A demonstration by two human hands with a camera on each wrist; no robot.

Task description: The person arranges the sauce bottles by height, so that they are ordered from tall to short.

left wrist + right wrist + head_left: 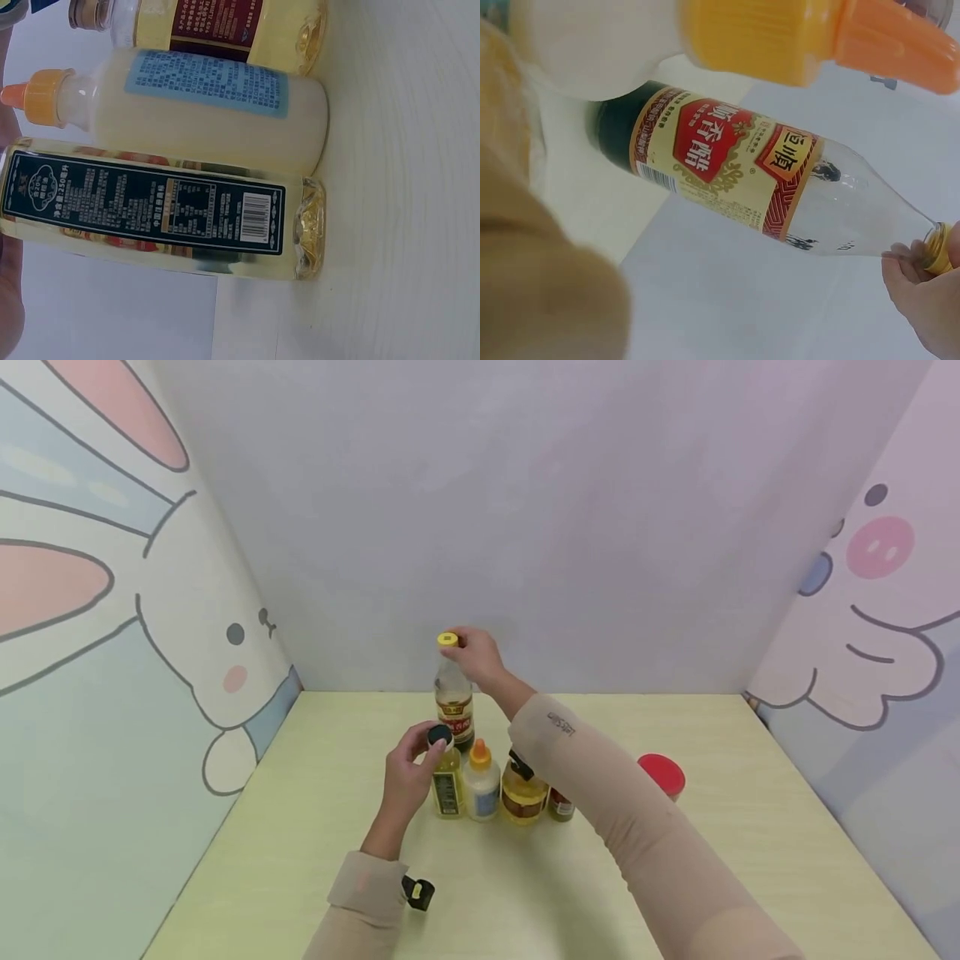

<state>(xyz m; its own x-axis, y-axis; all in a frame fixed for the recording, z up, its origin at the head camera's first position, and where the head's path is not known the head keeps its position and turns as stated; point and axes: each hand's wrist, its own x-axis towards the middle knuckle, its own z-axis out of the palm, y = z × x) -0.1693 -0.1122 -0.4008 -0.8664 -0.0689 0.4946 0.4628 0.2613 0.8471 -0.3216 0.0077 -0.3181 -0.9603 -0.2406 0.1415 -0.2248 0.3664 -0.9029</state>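
Note:
My right hand [483, 658] pinches the yellow cap of a tall clear vinegar bottle [454, 697], which stands upright at the back of the group. Dark liquid shows only near its bottom, below a red and cream label in the right wrist view. In front of it, my left hand [405, 781] holds the black cap of a square bottle of pale yellow oil [157, 214], thumb on one side and fingers on the other. Right beside that oil bottle is a white squeeze bottle [482, 785] with an orange nozzle.
Farther right in the row stand a yellow oil bottle [523, 799] with a dark cap and a small labelled bottle [561, 807], partly behind my right sleeve. A red-lidded container [662, 775] sits beyond the sleeve. Cartoon-printed walls enclose the pale tabletop [300, 827].

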